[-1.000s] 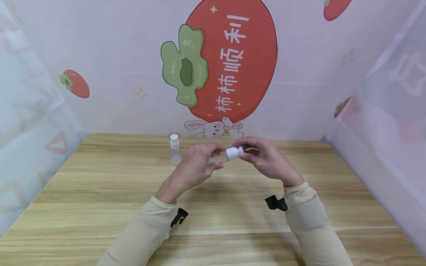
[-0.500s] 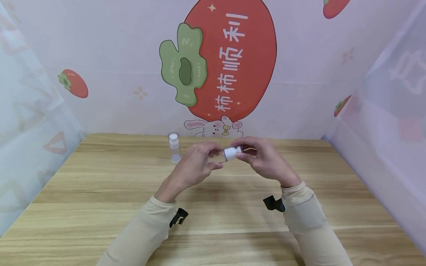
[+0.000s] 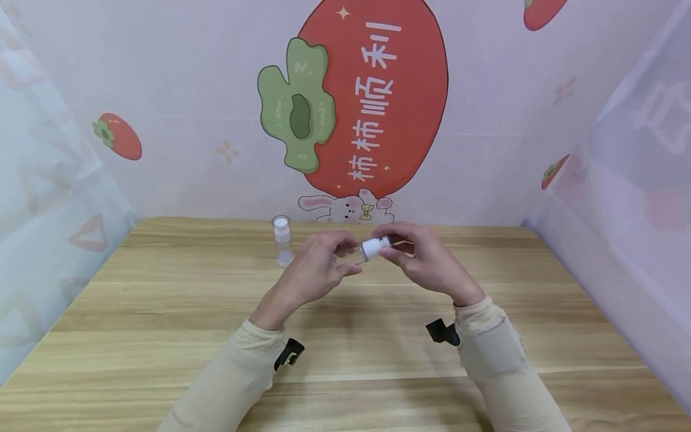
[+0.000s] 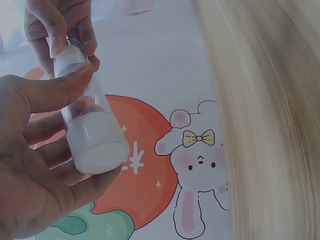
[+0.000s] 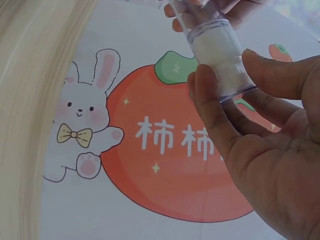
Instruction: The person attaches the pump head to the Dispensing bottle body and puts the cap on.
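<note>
Above the table, a clear cylindrical pump bottle (image 3: 372, 247) is held tilted between both hands. My left hand (image 3: 310, 264) grips its transparent body, thumb on one side and fingers on the other. In the left wrist view the white bottle base (image 4: 100, 145) faces the camera. At the other end, my right hand (image 3: 429, 261) pinches the transparent cap (image 5: 216, 47) between thumb and fingers. Through that cap a white pump top shows in the right wrist view. A second, similar bottle (image 3: 283, 240) with a white top stands upright on the table behind the left hand.
The wood-grain table (image 3: 345, 384) spreads under both forearms. A white printed backdrop (image 3: 194, 174) with a large red persimmon and a rabbit rises at the table's back edge, and pale sheets hang at both sides. Each wrist carries a small black camera mount (image 3: 442, 331).
The right hand and the bottle have shifted slightly to the left in the head view. Both hands keep their grip, and the standing bottle stays in place.
</note>
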`<state>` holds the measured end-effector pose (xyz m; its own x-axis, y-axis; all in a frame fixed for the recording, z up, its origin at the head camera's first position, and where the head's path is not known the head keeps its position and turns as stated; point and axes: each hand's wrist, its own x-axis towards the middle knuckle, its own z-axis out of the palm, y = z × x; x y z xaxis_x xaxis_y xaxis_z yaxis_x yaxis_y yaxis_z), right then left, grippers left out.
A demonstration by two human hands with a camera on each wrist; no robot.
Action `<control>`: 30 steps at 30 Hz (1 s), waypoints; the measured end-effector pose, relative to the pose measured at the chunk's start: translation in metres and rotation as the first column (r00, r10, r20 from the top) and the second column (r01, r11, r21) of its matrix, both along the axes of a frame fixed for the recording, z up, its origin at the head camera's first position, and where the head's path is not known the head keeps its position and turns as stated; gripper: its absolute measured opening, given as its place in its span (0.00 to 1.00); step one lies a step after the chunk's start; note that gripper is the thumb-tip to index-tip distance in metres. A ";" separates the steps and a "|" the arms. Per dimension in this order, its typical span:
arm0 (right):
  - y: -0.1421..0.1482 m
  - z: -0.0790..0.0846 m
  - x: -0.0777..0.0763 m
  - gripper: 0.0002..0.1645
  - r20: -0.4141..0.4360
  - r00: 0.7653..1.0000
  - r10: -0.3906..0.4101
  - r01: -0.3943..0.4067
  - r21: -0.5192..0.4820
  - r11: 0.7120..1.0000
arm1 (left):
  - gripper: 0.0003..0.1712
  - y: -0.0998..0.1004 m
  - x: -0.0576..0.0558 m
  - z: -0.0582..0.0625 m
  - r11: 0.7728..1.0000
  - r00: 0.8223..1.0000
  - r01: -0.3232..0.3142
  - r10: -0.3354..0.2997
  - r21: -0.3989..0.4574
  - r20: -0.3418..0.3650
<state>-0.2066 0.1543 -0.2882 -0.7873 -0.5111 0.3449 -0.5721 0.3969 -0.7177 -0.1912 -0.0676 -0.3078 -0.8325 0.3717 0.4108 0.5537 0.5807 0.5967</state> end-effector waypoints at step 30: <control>0.016 0.006 0.000 0.42 0.054 0.998 -0.022 0.013 0.166 0.986 | 0.22 -0.011 0.001 0.009 0.990 0.965 -0.137 0.126 0.031 0.232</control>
<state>-0.2070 0.1706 -0.2821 -0.8123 -0.5435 0.2117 -0.5249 0.5229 -0.6716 -0.1902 -0.0788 -0.2988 -0.9464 0.2381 0.2181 0.3203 0.6082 0.7263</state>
